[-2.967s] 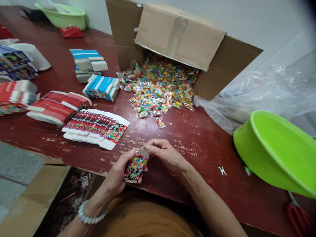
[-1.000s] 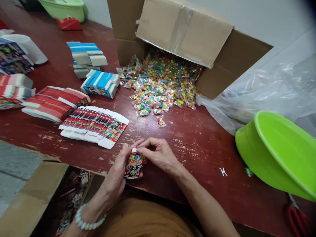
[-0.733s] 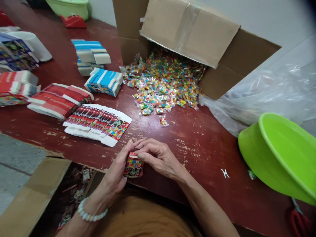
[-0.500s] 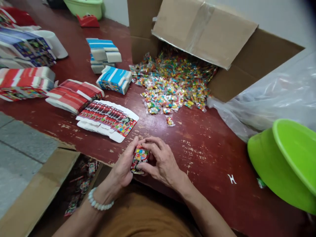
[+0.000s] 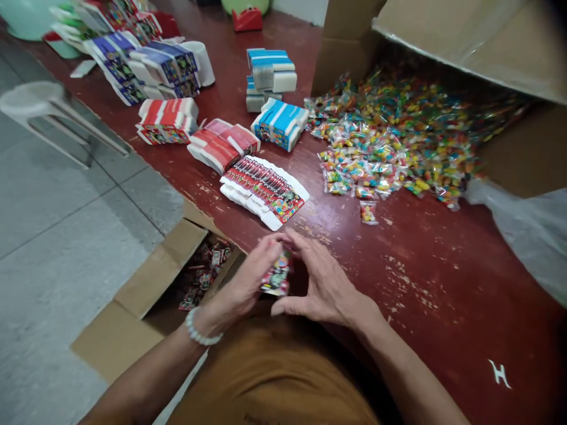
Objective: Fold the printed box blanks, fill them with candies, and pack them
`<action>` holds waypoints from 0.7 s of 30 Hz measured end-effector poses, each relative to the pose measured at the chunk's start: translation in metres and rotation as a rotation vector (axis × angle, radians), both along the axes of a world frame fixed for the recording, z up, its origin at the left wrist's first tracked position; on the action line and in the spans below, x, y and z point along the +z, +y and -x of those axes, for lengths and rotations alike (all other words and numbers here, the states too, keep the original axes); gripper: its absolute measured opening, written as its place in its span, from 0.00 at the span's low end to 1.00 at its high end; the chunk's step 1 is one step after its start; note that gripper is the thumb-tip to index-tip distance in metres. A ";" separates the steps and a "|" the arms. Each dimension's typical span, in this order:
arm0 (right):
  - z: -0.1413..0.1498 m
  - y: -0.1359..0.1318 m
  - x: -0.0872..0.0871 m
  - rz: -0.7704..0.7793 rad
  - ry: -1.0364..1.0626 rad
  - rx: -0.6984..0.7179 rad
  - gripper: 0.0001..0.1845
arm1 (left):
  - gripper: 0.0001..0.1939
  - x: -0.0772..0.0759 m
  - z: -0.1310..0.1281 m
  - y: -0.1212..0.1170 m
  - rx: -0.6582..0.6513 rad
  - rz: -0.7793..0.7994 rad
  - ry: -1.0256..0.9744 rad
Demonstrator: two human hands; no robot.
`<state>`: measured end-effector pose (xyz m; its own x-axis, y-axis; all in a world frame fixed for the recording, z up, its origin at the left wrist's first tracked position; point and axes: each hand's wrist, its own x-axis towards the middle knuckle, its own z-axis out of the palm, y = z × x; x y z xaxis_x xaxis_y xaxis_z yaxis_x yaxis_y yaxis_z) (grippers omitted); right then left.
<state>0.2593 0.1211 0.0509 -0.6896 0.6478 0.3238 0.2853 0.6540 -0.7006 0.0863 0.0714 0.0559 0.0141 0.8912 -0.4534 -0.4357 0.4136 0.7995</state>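
A small printed candy box (image 5: 278,276), red and black with bright lettering, sits in my left hand (image 5: 250,268), whose fingers wrap its left side and top. It is a little blurred. My right hand (image 5: 328,277) is spread beside the box, thumb and fingers wide apart. Its fingertips reach the box's top corner near my left fingers; whether they touch the box I cannot tell. Just beyond my hands, a fanned row of flat red cartons (image 5: 266,192) lies on the dark red table (image 5: 354,265). One wrapped candy packet (image 5: 368,212) lies ahead of my right hand.
A heap of wrapped candies (image 5: 376,147) spills from a tipped cardboard box (image 5: 469,41). Blue carton bundles (image 5: 281,123), red bundles (image 5: 167,120) and purple ones (image 5: 163,65) stand farther back. Below the table edge, an open carton (image 5: 155,277) holds filled boxes. A white stool (image 5: 35,97) stands left.
The view has swung left, so the table's things sit farther right. My right thumb has come off the box's front and spread away, while my left hand keeps hold of the box.
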 end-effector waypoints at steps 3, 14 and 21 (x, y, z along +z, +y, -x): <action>0.009 0.026 -0.008 0.040 0.010 -0.075 0.47 | 0.26 -0.004 0.069 -0.031 0.011 0.056 0.541; 0.061 0.101 -0.023 0.143 -0.347 -0.592 0.44 | 0.31 -0.021 0.068 0.032 -0.095 -0.548 1.782; 0.056 0.093 -0.032 0.070 -0.192 -0.739 0.36 | 0.34 -0.041 0.036 0.077 -0.107 -0.583 1.936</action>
